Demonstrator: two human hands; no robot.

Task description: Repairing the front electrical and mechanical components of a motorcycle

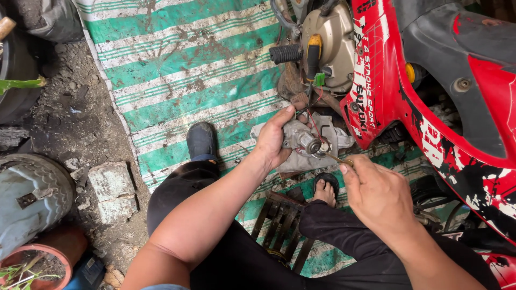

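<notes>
By the red scooter (430, 107) — L hand (273, 140) grips grey metal part (301, 140), R hand (376, 193) pinches thin rod (336, 157).

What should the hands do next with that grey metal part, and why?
Probably keep the left hand steady on the grey metal part and work the thin tool in the right hand gently at the round fitting, since its tip already sits there.

Green-striped mat (177, 70) on dirt ground (80, 123)
</notes>
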